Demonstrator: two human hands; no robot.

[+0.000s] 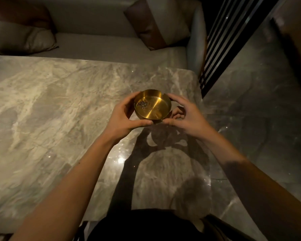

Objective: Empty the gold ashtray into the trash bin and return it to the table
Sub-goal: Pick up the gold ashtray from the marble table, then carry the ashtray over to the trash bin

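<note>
A round gold ashtray [155,106] with a small clump of grey ash [142,104] in its left half is held just above the marble table [59,110], near the table's right edge. My left hand [123,117] cups its left side, thumb under the near rim. My right hand [184,115] grips its right side, fingers over the far rim and thumb at the near edge. The ashtray tilts slightly toward me. No trash bin is in view.
A grey sofa [102,44] with cushions [21,39] runs along the table's far side. To the right lies a dark glossy marble floor [259,101] and a black slatted screen [221,40]. A chair edge shows at the bottom.
</note>
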